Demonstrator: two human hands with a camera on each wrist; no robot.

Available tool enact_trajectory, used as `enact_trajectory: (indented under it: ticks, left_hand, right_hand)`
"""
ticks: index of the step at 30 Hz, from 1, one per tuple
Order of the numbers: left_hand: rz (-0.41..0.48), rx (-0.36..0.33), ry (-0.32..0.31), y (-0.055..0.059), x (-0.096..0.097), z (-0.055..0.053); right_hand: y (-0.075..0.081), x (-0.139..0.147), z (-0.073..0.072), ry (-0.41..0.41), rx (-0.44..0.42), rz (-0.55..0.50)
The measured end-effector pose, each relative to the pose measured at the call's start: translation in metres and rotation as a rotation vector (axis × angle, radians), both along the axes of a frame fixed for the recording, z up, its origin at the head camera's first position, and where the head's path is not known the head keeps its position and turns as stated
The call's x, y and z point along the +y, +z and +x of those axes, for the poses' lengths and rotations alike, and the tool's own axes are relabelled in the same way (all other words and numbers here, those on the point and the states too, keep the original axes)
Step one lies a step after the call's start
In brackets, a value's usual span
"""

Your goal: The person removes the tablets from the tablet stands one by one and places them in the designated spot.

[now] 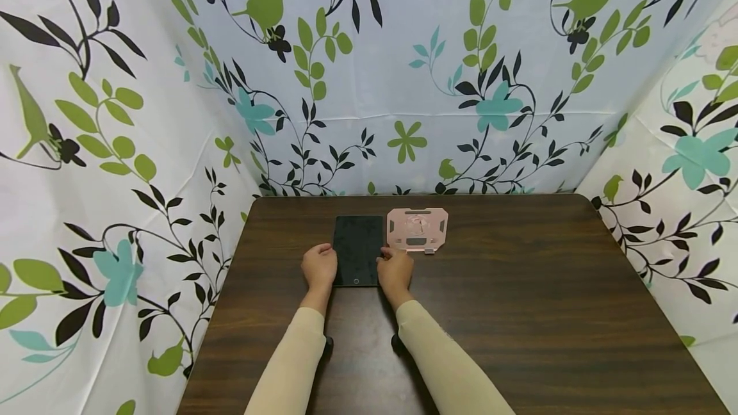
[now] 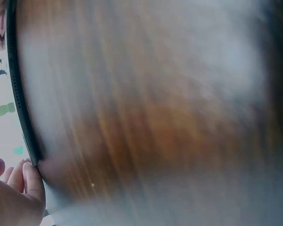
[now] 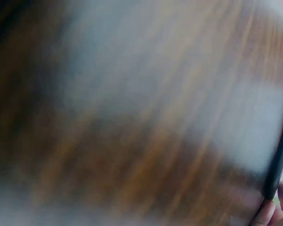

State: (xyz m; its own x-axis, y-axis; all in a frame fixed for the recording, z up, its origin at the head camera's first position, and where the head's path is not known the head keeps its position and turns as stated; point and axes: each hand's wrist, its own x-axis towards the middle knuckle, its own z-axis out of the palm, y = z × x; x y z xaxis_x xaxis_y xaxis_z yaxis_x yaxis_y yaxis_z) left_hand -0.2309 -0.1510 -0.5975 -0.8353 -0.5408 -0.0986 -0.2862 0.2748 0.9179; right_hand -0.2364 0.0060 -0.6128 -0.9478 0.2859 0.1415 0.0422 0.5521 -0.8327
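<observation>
A dark tablet [image 1: 358, 245] lies upright-oriented on the brown table, its round home button toward the person. At its left edge, my left hand [image 1: 319, 266] has curled fingers gripping the side. The right hand [image 1: 395, 273] grips the opposite edge in the same way. In the left wrist view, the fingers [image 2: 33, 181] meet the corner of the tablet's thin black edge [image 2: 21, 101]. The right wrist view shows fingertips [image 3: 265, 214] at the other corner of the tablet [image 3: 279, 160]. Just right of the tablet is a pink tablet case [image 1: 398, 230] with cut-outs and a round centre piece.
The wooden table [image 1: 542, 300] extends to both sides and toward the person. Patterned curtain [image 1: 369, 82] with birds and leaves hangs behind it and along both sides. Dark wrist straps [image 1: 327, 346] show under the cream sleeves [image 1: 291, 360].
</observation>
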Motion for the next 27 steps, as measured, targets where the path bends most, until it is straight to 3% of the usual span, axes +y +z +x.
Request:
enact_trajectory:
  ticks: [4,11,23,27]
  left_hand:
    - [-0.071,0.030,-0.026,-0.002,0.000,0.002]
    - [-0.148,0.052,-0.044,-0.005,-0.004,0.000]
    - [-0.104,0.013,-0.034,-0.006,-0.005,-0.002]
    - [-0.098,0.023,-0.040,-0.005,-0.005,-0.001]
  right_hand:
    - [-0.001,0.000,0.001,0.017,0.040,0.042]
    - [-0.004,0.006,0.000,0.050,-0.016,-0.009]
    - [-0.004,0.007,-0.003,0.072,-0.015,-0.008]
    - [-0.004,0.011,-0.003,0.096,0.013,-0.070]
